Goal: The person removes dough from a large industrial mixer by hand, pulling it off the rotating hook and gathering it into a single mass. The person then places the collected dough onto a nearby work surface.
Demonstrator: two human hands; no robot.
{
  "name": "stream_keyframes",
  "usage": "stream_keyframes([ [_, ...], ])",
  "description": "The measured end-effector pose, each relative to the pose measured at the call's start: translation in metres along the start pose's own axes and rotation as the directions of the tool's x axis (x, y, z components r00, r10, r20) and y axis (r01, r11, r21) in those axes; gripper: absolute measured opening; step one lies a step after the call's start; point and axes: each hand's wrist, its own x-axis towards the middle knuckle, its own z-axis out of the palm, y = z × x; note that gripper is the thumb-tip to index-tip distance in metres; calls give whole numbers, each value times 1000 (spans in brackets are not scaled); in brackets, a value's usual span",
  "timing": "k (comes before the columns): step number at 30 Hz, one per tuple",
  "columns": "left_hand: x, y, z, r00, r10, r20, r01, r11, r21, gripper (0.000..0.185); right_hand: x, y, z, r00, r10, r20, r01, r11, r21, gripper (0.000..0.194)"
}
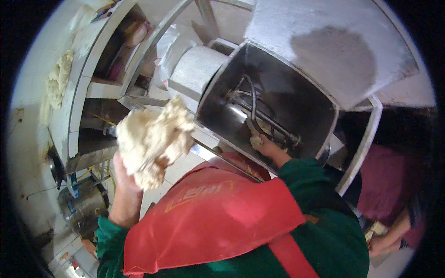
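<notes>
A large lump of dough (pixel 154 142) rests on my left hand (pixel 127 175), held up outside the mixer's near left corner. My right hand (pixel 269 147) reaches into the metal mixer bowl (pixel 295 93), its fingers closed around a small piece of dough (pixel 256 140) beside the curved mixing arm (pixel 253 100). A little more dough lies under the arm at the bottom of the bowl. My right fingertips are partly hidden by the dough.
The raised mixer lid (pixel 333 52) stands behind the bowl. A tiled counter (pixel 78 80) on the left bears more dough (pixel 59 80). Metal frame bars flank the bowl. At the lower right, another person's hands (pixel 382 243) hold something pale.
</notes>
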Motion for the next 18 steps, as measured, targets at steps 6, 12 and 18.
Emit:
stream_keyframes([
  [6,-55,12,-14,952,91,-291,-73,995,72,60,57,19,41,991,48,-124,-64,990,-127,68],
  [12,-65,3,-43,979,18,-205,-47,989,-138,64,-7,-36,-10,983,-165,-82,146,969,-198,39],
  [18,-37,1,-56,992,-92,88,107,979,-174,64,-127,-105,-85,998,-45,32,36,968,249,42],
])
